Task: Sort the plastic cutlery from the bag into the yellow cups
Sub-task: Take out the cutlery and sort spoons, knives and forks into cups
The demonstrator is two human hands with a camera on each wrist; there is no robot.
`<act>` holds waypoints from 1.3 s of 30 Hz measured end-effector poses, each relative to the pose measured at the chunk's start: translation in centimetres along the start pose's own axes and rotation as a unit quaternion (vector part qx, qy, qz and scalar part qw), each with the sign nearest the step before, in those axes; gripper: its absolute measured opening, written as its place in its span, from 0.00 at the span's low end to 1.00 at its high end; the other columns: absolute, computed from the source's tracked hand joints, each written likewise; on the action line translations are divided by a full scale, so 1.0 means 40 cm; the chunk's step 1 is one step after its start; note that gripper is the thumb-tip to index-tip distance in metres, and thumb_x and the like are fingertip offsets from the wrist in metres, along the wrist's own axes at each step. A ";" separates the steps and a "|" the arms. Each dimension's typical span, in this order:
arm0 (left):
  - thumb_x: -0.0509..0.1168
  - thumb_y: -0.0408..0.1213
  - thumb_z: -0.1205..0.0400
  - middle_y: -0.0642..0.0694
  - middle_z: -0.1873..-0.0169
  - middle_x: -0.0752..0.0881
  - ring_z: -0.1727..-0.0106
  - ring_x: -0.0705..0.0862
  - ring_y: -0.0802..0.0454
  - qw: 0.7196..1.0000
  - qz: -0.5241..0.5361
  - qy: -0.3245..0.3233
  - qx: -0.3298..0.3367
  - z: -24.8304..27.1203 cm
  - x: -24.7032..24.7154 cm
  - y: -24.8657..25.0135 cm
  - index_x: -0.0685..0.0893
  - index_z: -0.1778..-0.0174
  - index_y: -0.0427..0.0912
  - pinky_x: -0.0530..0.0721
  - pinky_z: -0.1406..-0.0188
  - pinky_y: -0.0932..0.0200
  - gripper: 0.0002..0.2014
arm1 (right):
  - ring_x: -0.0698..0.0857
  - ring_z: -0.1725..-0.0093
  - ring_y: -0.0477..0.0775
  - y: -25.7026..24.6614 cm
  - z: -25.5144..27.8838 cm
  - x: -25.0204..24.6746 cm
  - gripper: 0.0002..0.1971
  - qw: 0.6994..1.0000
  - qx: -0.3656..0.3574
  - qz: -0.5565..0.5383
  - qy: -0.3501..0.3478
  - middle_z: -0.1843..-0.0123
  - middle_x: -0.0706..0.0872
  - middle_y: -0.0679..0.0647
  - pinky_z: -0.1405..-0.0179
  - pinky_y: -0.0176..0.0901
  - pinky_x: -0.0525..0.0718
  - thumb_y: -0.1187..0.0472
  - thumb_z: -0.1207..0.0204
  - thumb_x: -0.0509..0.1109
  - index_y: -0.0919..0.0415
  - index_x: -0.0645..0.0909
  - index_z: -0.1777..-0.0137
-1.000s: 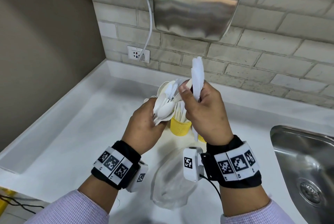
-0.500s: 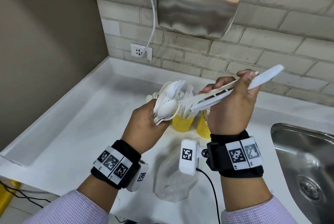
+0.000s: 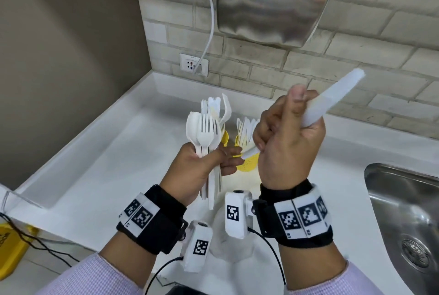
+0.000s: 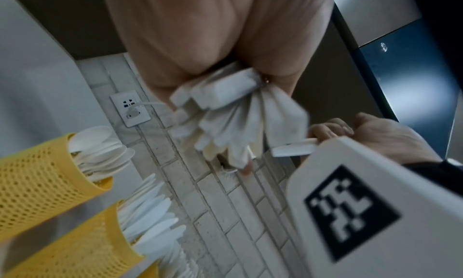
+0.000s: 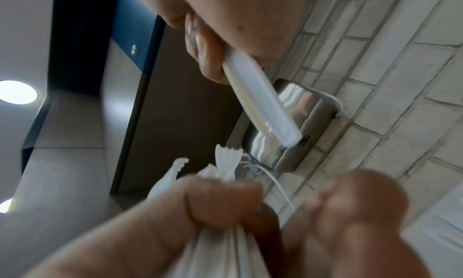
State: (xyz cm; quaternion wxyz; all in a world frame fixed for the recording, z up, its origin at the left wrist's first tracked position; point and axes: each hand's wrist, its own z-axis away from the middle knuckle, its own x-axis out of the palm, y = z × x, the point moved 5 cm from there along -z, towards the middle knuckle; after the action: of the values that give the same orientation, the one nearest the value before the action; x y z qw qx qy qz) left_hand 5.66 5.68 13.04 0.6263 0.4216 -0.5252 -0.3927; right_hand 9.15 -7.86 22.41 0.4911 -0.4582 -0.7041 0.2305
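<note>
The left hand (image 3: 199,171) clutches a fanned bunch of white plastic cutlery (image 3: 206,133), fork tines and spoon bowls up, handles sticking out below the palm. The right hand (image 3: 289,142) is clenched around a few white plastic knives (image 3: 332,99), slanting up to the right. Behind both hands stand two yellow cups (image 4: 45,183), perforated mesh plastic, one packed with spoons, the other with knives, on the smooth white counter (image 3: 107,164). The crumpled clear bag (image 3: 221,244) lies between the wrists. No writing is legible.
</note>
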 end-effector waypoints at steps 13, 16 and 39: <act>0.71 0.28 0.18 0.45 0.74 0.89 0.75 0.86 0.50 0.972 -0.224 0.045 0.061 -0.006 0.043 0.035 0.86 0.66 0.32 0.81 0.76 0.63 0.10 | 0.67 0.78 0.48 0.042 -0.040 -0.055 0.16 0.988 0.049 0.132 -0.068 0.78 0.70 0.42 0.69 0.41 0.68 0.52 0.19 0.73 0.47 0.78 0.70; 0.73 0.32 0.19 0.50 0.81 0.82 0.79 0.79 0.52 0.950 -0.298 0.040 0.088 -0.019 0.062 0.033 0.81 0.70 0.47 0.79 0.73 0.64 0.15 | 0.69 0.77 0.44 0.021 -0.067 -0.068 0.08 0.965 0.038 0.233 -0.114 0.78 0.71 0.44 0.72 0.36 0.71 0.62 0.20 0.76 0.54 0.85 0.61; 0.71 0.49 0.27 0.51 0.66 0.87 0.64 0.85 0.39 0.807 -0.526 0.154 0.221 -0.110 0.090 -0.011 0.76 0.49 0.53 0.85 0.66 0.48 0.15 | 0.69 0.75 0.50 0.053 -0.157 -0.161 0.06 0.963 0.077 0.245 -0.075 0.77 0.68 0.48 0.67 0.42 0.73 0.66 0.28 0.78 0.57 0.88 0.63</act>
State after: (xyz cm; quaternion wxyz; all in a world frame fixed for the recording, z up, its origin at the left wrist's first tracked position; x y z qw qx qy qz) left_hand 10.48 2.68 13.41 0.2866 0.8152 -0.1923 -0.4652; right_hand 16.34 -13.25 20.27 0.3988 -0.5589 -0.5852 0.4315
